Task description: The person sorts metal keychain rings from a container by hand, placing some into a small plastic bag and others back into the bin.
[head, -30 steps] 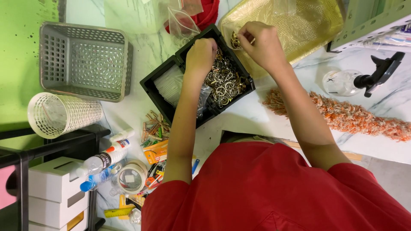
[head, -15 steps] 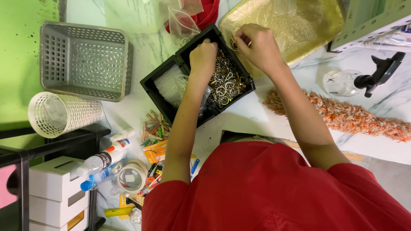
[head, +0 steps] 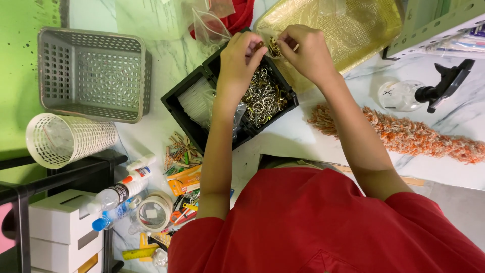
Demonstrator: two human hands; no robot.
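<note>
White marbled tabletop (head: pixel 166 65) with grey veining fills the middle of the frame, evenly lit, soft shadows. Bright green surface (head: pixel 17 60), speckled dark, runs down the left edge. Black metal rack (head: pixel 76 174) at lower left, white boxes (head: pixel 53 232) stacked in it. Pale green shelf frame (head: pixel 429 25) in the upper right corner. Grey floor (head: pixel 462 207) at lower right.

**Both hands raised, fingertips meeting**

We hold both forearms stretched forward, bare from red short sleeves. Our left hand (head: pixel 241 55) curls loosely, fingers bent, thumb and forefinger pinched together. Our right hand (head: pixel 306 50) sits just beside it, knuckles up, fingertips (head: pixel 283 41) pinched and turned toward the left hand's. Wrists near.
</note>
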